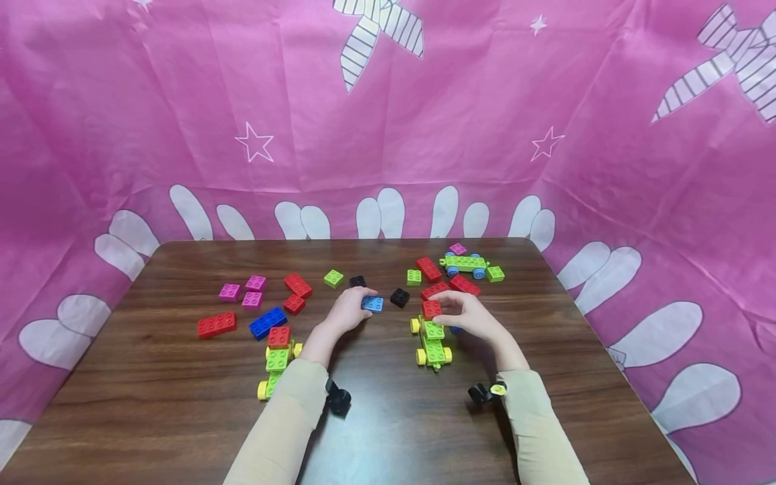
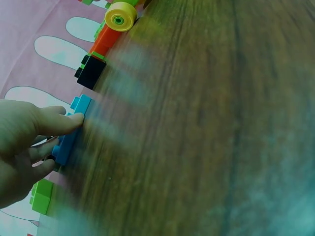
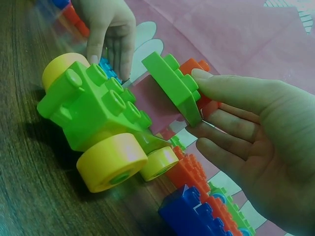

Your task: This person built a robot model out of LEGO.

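Observation:
My left hand (image 1: 347, 311) reaches to the table's middle and pinches a light blue brick (image 1: 374, 305) between thumb and fingers. In the left wrist view that blue brick (image 2: 74, 136) lies on edge to the camera, studs away from the table. My right hand (image 1: 471, 315) holds a red brick (image 1: 432, 309) by its sides with thumb and fingertips. This brick sits against a green brick (image 3: 171, 81) at the far end of a green toy car base (image 1: 434, 351) with yellow wheels. A pinkish block shows beneath the green brick in the right wrist view.
A similar green car (image 1: 277, 360) with a red brick stands at left. Black bricks (image 1: 400, 298) lie near both hands. Pink bricks (image 1: 230, 292), a dark blue brick (image 1: 268, 323) and red bricks lie left. Behind the right hand stands a blue-wheeled green base (image 1: 465, 263).

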Available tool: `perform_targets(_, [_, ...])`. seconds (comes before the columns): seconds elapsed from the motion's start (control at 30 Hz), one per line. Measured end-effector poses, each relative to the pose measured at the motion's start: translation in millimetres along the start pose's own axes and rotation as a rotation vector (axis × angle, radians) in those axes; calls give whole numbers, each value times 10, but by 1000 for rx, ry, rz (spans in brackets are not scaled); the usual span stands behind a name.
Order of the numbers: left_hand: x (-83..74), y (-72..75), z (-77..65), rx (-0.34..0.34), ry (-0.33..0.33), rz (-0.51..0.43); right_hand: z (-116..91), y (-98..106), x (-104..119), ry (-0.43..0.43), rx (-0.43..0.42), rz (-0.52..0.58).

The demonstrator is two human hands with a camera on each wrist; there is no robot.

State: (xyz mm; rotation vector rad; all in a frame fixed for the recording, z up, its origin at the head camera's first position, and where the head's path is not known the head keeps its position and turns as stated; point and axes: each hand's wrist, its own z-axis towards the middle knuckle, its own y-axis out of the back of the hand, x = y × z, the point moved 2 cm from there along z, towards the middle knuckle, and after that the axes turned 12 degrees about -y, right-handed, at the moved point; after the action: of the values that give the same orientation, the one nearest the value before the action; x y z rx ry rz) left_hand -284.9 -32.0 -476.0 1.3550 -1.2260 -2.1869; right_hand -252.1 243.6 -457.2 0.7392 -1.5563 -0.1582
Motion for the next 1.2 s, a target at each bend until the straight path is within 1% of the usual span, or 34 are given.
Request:
perform_targets(0.2, [-8, 7, -8, 4, 1, -4, -12, 0, 12, 9, -3, -5])
perform_targets(0.4, [-19, 25, -20, -2, 20, -5, -15, 0, 20, 16, -7, -6])
perform_targets(0.53, [-64, 45, -33, -6, 40, -21, -15, -6, 26, 14, -10, -11])
perform_targets(0.6, [-112, 74, -44, -10, 38, -25, -24, -6, 46, 24, -14, -22])
perform_targets(0.7, [-213, 149, -73, -25, 17, -18, -41, -1, 105, 47, -41, -43])
perform_targets(0.8, [-330, 238, -114, -38, 0, -20, -74, 7, 198, 82, -77, -30])
perform_targets(0.93, [-473, 341, -173, -40, -6, -50, -124, -8, 347, 129, -128, -5])
perform_targets(1.07, [-598, 416, -244, -26, -36, -68, -165, -90, 501, 153, -155, -17])
perform_targets(1.2, [-702, 474, -318, -7, -98, -51, -184, -223, 628, 153, -135, -31])
